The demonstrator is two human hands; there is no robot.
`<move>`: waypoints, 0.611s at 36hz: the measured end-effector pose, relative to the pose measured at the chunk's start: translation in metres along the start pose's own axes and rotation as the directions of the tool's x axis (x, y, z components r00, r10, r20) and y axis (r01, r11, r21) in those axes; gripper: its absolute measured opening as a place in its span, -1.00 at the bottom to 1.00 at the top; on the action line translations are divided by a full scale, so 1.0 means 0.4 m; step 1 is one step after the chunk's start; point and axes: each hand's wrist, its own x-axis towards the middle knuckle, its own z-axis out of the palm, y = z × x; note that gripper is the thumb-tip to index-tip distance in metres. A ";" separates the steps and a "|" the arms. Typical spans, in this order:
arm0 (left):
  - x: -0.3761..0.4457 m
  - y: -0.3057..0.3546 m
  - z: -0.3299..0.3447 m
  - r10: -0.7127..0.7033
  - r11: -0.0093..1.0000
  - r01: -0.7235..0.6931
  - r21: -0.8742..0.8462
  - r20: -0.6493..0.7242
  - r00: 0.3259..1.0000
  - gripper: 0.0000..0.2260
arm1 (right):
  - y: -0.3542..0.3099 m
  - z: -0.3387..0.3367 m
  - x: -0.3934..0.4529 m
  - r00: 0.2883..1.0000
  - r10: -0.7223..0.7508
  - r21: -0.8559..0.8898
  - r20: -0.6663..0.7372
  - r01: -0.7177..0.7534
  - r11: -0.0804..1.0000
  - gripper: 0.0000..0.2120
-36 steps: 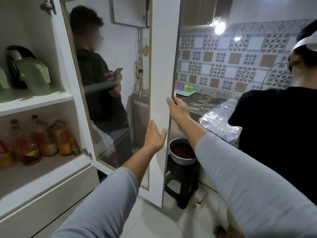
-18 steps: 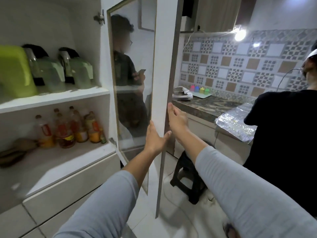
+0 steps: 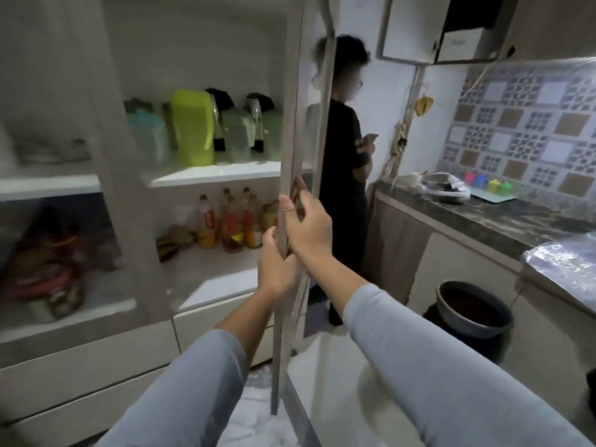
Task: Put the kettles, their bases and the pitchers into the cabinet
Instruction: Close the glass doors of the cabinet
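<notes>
You stand before the cabinet, its shelves open to you, and the task's things already sit on the upper shelf: two kettles with dark tops side by side at the right, a lime-green pitcher just left of them and a pale blue pitcher further left; the bases you cannot pick out from here, so glance once before you shut up. The glass door stands edge-on to you, between your two hands, and closing it looks like the step in hand. Swing it steadily on its hinge rather than shoving, because the pane is glass and the frame is thin. A person in a dark shirt stands just beyond the door, so keep the sweep toward the shelves and away from them. The bottles on the lower shelf stand well back from the shelf's front edge, so they should not foul the door, but watch the kettle nearest the frame. Your right hand curls its fingers round the door's edge from the far side; your left hand lies against the near side, thumb on the edge, and whether it truly grips cannot be told. Slip those right fingertips out before the door meets the frame.
</notes>
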 end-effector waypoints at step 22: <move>0.421 -0.236 -0.372 0.083 0.925 0.159 0.345 -0.592 0.802 -0.38 | -0.093 0.563 0.295 0.801 -0.473 0.146 0.366 0.453 0.880 -0.49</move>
